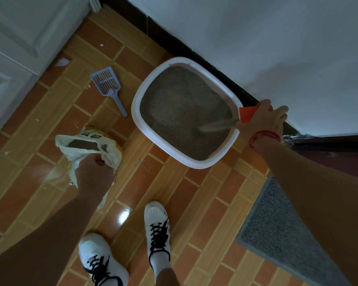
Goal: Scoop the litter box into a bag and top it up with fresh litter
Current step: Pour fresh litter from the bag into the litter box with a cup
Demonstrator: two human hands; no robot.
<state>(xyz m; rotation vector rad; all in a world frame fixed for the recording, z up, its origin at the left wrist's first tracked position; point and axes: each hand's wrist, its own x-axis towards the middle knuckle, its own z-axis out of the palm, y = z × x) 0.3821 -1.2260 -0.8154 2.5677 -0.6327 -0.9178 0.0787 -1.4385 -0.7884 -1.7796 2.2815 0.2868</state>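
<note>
A white litter box (137, 112) full of grey-brown litter sits on the tiled floor against the wall. My right hand (262, 120) grips an orange scoop cup (247, 114) tipped over the box's right rim, and a thin stream of litter (215, 126) pours from it into the box. My left hand (94, 174) grips the bunched edge of an open white and yellow litter bag (85, 141) standing on the floor to the left, with dark litter visible inside. A blue slotted scoop (109, 85) lies on the tiles left of the box, touched by neither hand.
A white door (19, 48) stands at the upper left. A white wall with a dark skirting runs behind the box. A grey doormat (277, 230) lies at the lower right. My two white sneakers (157, 228) stand on the tiles below the box.
</note>
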